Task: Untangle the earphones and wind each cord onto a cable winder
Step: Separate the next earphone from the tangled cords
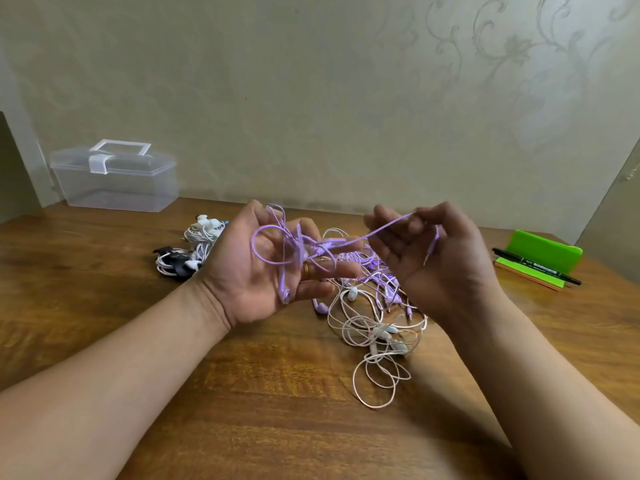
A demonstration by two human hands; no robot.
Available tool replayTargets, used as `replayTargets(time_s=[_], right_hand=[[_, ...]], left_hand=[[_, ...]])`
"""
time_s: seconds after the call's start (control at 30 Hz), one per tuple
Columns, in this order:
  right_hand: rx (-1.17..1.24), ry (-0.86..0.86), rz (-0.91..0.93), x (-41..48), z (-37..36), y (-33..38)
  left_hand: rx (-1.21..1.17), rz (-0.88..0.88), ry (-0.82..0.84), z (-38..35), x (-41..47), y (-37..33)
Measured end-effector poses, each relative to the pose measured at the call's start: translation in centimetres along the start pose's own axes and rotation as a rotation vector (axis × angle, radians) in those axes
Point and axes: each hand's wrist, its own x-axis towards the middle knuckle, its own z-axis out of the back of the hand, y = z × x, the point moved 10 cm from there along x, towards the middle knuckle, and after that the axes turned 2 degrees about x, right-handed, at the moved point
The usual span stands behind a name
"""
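My left hand (266, 271), palm up above the table, holds a loose bundle of purple earphone cord (277, 244), with an earbud hanging near the heel of the palm. A taut strand runs from it to my right hand (436, 258), which pinches the cord between thumb and fingertips; the plug end dangles past its palm. Below both hands, a tangle of purple and pale pink earphones (377, 323) lies on the wooden table (173, 341). White earphones wound on winders (194, 247), one white and one black, lie to the left.
A clear plastic box (114, 178) with a lid stands at the back left against the wall. At the right, a green stand (543, 251) holds a black marker pen (536, 266).
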Motion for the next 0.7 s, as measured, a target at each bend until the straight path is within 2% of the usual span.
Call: replayTargets(time_s=[0.1,0.27,0.33,0.43,0.5,0.57,0.63,0.7], right_hand=[[0.184,-0.008,0.012,-0.3,0.1,0.9],[0.132,0.043,-0.024,0.0,0.2,1.0],[-0.079,0.077,-0.002,0.2,0.2,1.2],[-0.643,0.078,0.124,-0.2,-0.1,1.4],[-0.887,0.126,0.094,-0.7,-0.7,0.2],[-1.083,0.25,0.053,-1.3,-1.7,-1.1],[-1.232,0.333,0.076,-1.7,-2.4,-1.5],[-1.245,0.334,0.094,-1.7,-2.5,-1.1]], left_hand=[[0.043,-0.043,-0.046,0.1,-0.1,-0.7],[0.051,-0.059,-0.17,1.3,0.0,-0.6],[0.059,-0.072,-0.173,1.5,0.1,-0.5],[0.01,-0.113,-0.236,2.2,0.4,-0.5],[-0.007,-0.161,-0.281,2.7,0.6,-0.9],[-0.006,-0.214,-0.301,3.0,0.7,-1.4],[0.172,-0.246,-0.392,4.0,0.7,-1.6],[0.522,-0.244,-0.548,5.3,0.3,-1.8]])
